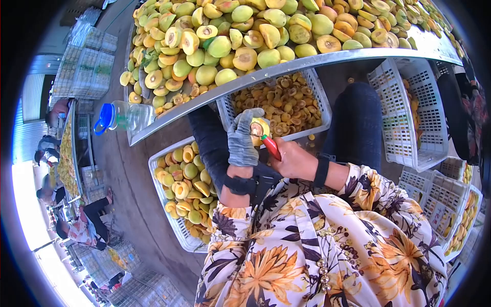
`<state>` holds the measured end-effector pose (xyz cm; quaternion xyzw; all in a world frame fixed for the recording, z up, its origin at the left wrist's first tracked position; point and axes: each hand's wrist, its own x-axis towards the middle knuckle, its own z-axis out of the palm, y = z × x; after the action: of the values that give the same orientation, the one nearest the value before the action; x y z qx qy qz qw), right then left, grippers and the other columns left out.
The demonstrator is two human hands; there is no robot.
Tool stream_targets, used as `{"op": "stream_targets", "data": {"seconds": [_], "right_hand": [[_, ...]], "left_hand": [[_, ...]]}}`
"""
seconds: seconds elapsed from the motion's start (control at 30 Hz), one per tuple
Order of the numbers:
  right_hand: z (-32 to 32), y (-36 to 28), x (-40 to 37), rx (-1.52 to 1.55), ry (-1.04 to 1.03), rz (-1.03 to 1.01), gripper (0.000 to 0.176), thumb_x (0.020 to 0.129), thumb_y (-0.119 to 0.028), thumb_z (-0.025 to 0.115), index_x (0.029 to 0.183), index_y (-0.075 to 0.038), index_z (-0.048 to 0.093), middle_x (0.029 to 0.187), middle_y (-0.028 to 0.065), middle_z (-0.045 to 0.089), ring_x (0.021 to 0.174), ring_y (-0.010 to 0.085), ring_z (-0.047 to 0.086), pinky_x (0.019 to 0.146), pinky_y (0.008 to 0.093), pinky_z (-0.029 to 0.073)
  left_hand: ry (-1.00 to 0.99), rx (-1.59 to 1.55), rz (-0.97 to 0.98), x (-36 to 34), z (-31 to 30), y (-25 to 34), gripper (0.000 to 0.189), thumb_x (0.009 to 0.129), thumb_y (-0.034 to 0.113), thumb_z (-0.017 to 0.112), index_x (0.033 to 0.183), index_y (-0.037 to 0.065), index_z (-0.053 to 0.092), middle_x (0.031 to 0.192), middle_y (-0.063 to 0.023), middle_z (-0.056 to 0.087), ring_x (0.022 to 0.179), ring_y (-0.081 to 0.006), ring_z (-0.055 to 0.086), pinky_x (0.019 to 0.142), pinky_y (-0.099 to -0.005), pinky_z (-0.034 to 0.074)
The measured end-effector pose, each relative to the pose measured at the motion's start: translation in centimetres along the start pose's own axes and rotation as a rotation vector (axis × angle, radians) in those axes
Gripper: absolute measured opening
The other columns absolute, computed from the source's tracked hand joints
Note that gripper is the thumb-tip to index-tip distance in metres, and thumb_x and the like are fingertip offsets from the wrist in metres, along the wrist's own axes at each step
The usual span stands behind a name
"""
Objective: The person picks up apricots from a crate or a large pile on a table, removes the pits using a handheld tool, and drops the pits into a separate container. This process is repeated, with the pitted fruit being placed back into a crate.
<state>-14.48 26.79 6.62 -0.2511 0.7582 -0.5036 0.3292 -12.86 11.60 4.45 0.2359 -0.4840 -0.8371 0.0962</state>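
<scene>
My left hand (242,139), in a grey glove, is closed round a halved yellow-green fruit (259,130) whose cut face with a brown centre is turned to my right. My bare right hand (292,159) grips a tool with a red handle (271,148); its green-collared end meets the fruit, and the tip is too small to make out. Both hands are above my lap, just in front of a white crate of small brownish fruit pieces (286,105). Another white crate (179,233) with halved fruit stands to the left of my left forearm.
A metal-edged table (286,67) heaped with halved fruit (245,59) spans the front. A clear bottle with a blue cap (106,118) is at its left corner. White crates (396,146) stand on the right. Several people are at the far left; another person's legs are at the right edge.
</scene>
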Motion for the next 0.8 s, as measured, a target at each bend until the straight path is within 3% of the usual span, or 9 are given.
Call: {"op": "stream_targets", "data": {"seconds": [0.03, 0.07, 0.17, 0.3, 0.37, 0.43, 0.6, 0.73, 0.8], "right_hand": [[0.0, 0.6, 0.2, -0.069, -0.007, -0.087, 0.018, 0.073, -0.007, 0.056, 0.087, 0.002, 0.047, 0.059, 0.0208, 0.054, 0.055, 0.0346, 0.057, 0.050, 0.0379, 0.043], [0.1, 1.1, 0.4, -0.137, -0.015, -0.176, 0.019, 0.073, -0.007, 0.056, 0.087, 0.002, 0.047, 0.059, 0.0212, 0.054, 0.057, 0.0348, 0.059, 0.051, 0.0383, 0.044], [0.2, 1.3, 0.4, -0.170, -0.068, -0.122, 0.017, 0.073, -0.007, 0.057, 0.086, 0.001, 0.048, 0.058, 0.0197, 0.054, 0.054, 0.0320, 0.058, 0.051, 0.0366, 0.044], [-0.1, 1.4, 1.2, -0.121, -0.122, -0.071, 0.015, 0.074, -0.008, 0.057, 0.084, 0.000, 0.049, 0.060, 0.0177, 0.054, 0.054, 0.0282, 0.056, 0.053, 0.0343, 0.044], [-0.2, 0.7, 1.4, 0.029, -0.178, -0.033, 0.018, 0.072, -0.010, 0.057, 0.081, 0.003, 0.048, 0.062, 0.0208, 0.054, 0.062, 0.0347, 0.058, 0.056, 0.0385, 0.044], [0.2, 0.6, 1.4, 0.014, -0.173, -0.054, 0.019, 0.072, -0.010, 0.057, 0.082, 0.003, 0.048, 0.062, 0.0206, 0.054, 0.061, 0.0340, 0.057, 0.056, 0.0383, 0.044], [0.3, 0.3, 0.8, -0.056, -0.171, -0.067, 0.018, 0.073, -0.009, 0.056, 0.082, 0.004, 0.047, 0.061, 0.0208, 0.054, 0.059, 0.0335, 0.057, 0.056, 0.0382, 0.044], [-0.2, -0.9, 0.6, -0.012, -0.214, 0.046, 0.016, 0.074, -0.009, 0.056, 0.083, 0.002, 0.048, 0.061, 0.0183, 0.054, 0.056, 0.0299, 0.055, 0.054, 0.0360, 0.043], [-0.2, -1.0, 0.5, 0.065, -0.254, 0.140, 0.015, 0.075, -0.010, 0.058, 0.084, 0.000, 0.050, 0.060, 0.0158, 0.053, 0.052, 0.0256, 0.052, 0.052, 0.0341, 0.042]], "left_hand": [[-0.081, -0.062, -0.158, 0.5, -0.7, 0.4, 0.033, 0.084, 0.029, 0.055, 0.095, -0.003, 0.058, 0.082, -0.0118, 0.062, 0.067, -0.0213, 0.061, 0.057, -0.0292, 0.052], [-0.176, -0.060, -0.227, 0.9, -1.3, 0.8, 0.033, 0.083, 0.027, 0.056, 0.091, -0.004, 0.058, 0.080, -0.0139, 0.062, 0.067, -0.0240, 0.062, 0.058, -0.0308, 0.052], [-0.214, -0.014, -0.429, 1.4, -1.6, 1.8, 0.033, 0.082, 0.027, 0.057, 0.091, -0.005, 0.058, 0.081, -0.0143, 0.062, 0.067, -0.0246, 0.062, 0.061, -0.0328, 0.052], [-0.210, -0.099, -0.258, 0.7, -1.4, 1.7, 0.039, 0.082, 0.033, 0.056, 0.098, -0.003, 0.055, 0.083, -0.0152, 0.062, 0.068, -0.0255, 0.062, 0.063, -0.0341, 0.052], [-0.189, -0.147, -0.280, -0.1, -1.5, 2.4, 0.044, 0.083, 0.037, 0.054, 0.103, -0.002, 0.053, 0.083, -0.0152, 0.062, 0.068, -0.0256, 0.062, 0.062, -0.0343, 0.053], [-0.145, -0.196, -0.207, -0.9, -0.9, 2.6, 0.046, 0.084, 0.039, 0.053, 0.104, -0.001, 0.052, 0.082, -0.0151, 0.062, 0.068, -0.0258, 0.062, 0.061, -0.0339, 0.054], [0.022, -0.302, -0.256, -1.0, -0.6, 1.6, 0.022, 0.080, 0.022, 0.063, 0.085, 0.001, 0.060, 0.071, -0.0121, 0.062, 0.055, -0.0240, 0.061, 0.048, -0.0340, 0.052], [0.062, -0.220, -0.211, -0.8, -0.5, 0.8, 0.030, 0.081, 0.027, 0.060, 0.093, -0.001, 0.058, 0.075, -0.0139, 0.062, 0.063, -0.0257, 0.061, 0.054, -0.0335, 0.052], [0.140, -0.111, -0.027, -1.0, -0.2, 0.6, 0.027, 0.081, 0.024, 0.060, 0.091, -0.001, 0.059, 0.076, -0.0136, 0.062, 0.063, -0.0253, 0.061, 0.055, -0.0335, 0.052]]}}
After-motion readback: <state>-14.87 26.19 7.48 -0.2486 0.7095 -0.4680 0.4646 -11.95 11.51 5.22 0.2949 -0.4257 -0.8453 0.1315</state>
